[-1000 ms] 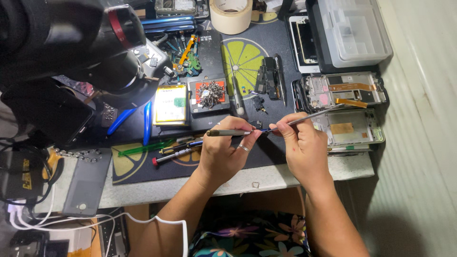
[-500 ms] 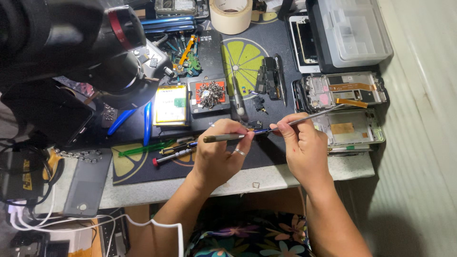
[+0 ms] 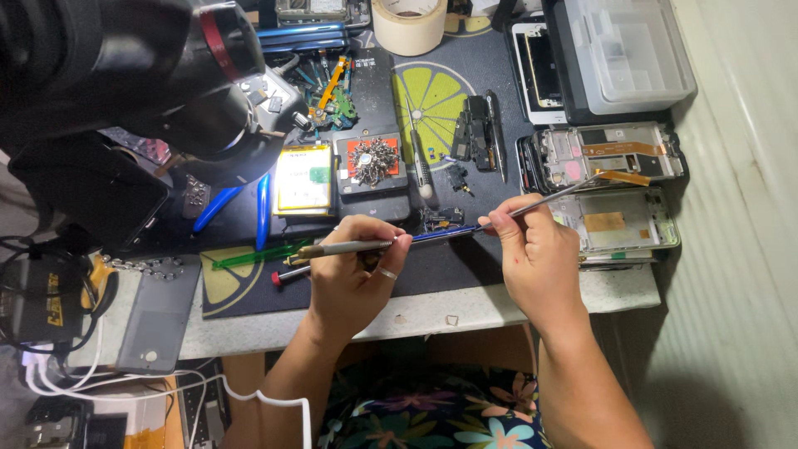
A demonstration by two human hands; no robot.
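a big black microscope head [image 3: 158, 75] with a red ring fills the upper left of the head view, hanging over a dark work mat [image 3: 465, 75] printed with a yellow citrus slice, which covers most of the pale bench top [image 3: 416, 312]. at the top right a clear plastic parts box [image 3: 632, 50] sits on a dark tray, and just below it two opened phone frames lie one above the other: the upper phone frame [image 3: 607, 154] with an orange flex strip across it and the lower phone frame [image 3: 619, 223] with a tan patch in its middle. a grey phone back [image 3: 158, 312] rests at the left edge of the bench, near a tangle of white cables. a roll of beige tape [image 3: 409, 23] stands at the top edge of the mat. left of centre lie a yellowish battery [image 3: 303, 177] and, just beside it, a small red tray [image 3: 372, 162] heaped with screws. the left hand [image 3: 353, 278] is closed around a slim metal screwdriver [image 3: 345, 247], pinched between thumb and fingertips and lying nearly level, its handle pointing left. the right hand [image 3: 536, 254] grips fine metal tweezers [image 3: 553, 197] that slant up toward the upper phone frame. between the two hands, low over the mat, sits a thin blue-edged phone part [image 3: 445, 235], held on edge; which hand bears it i cannot tell. a green plastic pry tool [image 3: 249, 256] lies on the mat left of the left hand.
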